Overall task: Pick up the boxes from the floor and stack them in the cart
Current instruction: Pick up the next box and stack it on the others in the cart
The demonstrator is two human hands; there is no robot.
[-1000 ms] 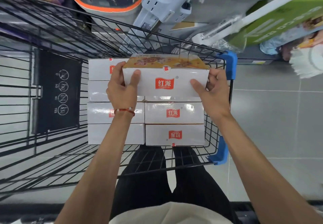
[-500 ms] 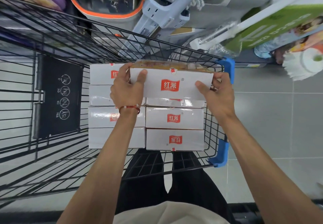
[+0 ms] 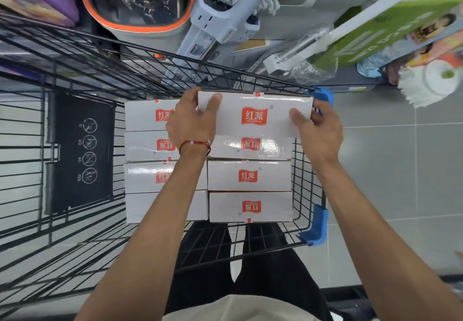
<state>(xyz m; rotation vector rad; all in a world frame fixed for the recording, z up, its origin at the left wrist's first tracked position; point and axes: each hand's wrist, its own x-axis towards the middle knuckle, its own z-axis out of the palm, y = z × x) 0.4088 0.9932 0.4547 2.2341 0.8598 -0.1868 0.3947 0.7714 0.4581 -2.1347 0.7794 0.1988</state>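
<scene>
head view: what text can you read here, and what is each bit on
"红派": red logo on the held white cardboard box and on the stacked white boxes in the black wire cart.
Small Latin line under each logo: too small to read surely.
"YES", "NO", "NO": black plastic panel in the cart, turned sideways.
Lettering on the green package: blurred, unreadable.

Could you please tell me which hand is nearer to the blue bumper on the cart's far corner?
Right. The right hand grips the box at its right end, just below the blue bumper; the left hand grips the opposite end, farther off.
</scene>
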